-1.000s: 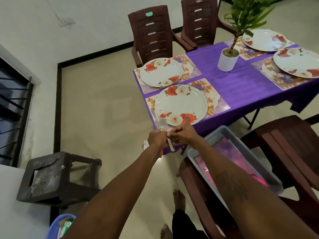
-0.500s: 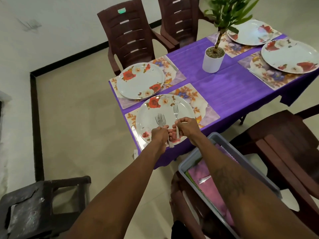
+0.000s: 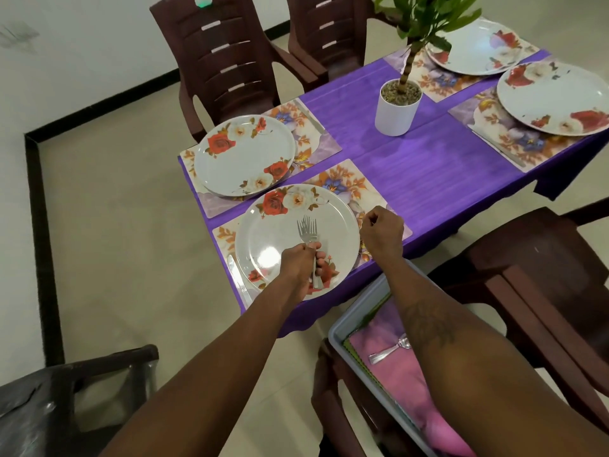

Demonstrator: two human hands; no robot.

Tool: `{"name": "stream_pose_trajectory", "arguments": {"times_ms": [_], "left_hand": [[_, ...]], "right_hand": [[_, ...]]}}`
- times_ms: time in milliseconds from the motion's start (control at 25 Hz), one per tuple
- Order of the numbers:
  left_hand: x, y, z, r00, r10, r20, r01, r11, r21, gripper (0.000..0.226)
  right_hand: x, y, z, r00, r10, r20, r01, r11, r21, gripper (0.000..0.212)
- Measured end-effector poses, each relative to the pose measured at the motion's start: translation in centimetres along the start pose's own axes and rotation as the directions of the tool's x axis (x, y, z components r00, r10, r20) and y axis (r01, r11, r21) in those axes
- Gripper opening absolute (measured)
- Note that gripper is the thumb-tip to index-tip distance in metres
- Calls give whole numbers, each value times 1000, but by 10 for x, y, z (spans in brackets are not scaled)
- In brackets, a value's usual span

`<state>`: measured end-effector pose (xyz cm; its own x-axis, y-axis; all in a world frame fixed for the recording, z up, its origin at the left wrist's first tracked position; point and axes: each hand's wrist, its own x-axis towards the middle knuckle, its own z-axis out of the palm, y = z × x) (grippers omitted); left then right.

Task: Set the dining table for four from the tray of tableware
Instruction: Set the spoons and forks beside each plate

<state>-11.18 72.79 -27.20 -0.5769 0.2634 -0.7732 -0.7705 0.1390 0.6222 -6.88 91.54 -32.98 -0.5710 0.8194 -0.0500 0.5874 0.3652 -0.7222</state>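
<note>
- Over the near plate (image 3: 270, 232), the left hand (image 3: 298, 268) grips a bunch of forks (image 3: 308, 230), fingers curled round the handles. The tines point away from the person, and the long axis runs across the counter (image 3: 428, 173).
- The right hand (image 3: 382, 234) is at the plate's right rim, fingers curled; I cannot tell whether they pinch anything.
- The plate sits close to the counter's near edge, with the tray (image 3: 357, 311) just below.
- The green sticker (image 3: 202, 1) on a far chair (image 3: 224, 61) has no readable writing.
</note>
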Motion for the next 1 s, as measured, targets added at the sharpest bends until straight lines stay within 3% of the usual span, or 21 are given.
{"name": "stream_pose_trajectory", "arguments": {"times_ms": [200, 360, 520, 1000], "left_hand": [[7, 5, -4, 999, 30, -44, -27, 998, 65, 17], [10, 6, -1, 998, 32, -53, -27, 995, 94, 20], [7, 9, 7, 999, 33, -43, -29, 994, 104, 21], [9, 7, 13, 997, 52, -58, -42, 987, 155, 20]], "right_hand": [[16, 26, 4, 999, -50, 19, 52, 991, -125, 16], [28, 27, 0, 1000, -18, -20, 12, 962, -272, 19], [36, 29, -4, 1000, 10, 18, -7, 981, -192, 21], [54, 49, -7, 994, -18, 112, 38, 983, -178, 22]]}}
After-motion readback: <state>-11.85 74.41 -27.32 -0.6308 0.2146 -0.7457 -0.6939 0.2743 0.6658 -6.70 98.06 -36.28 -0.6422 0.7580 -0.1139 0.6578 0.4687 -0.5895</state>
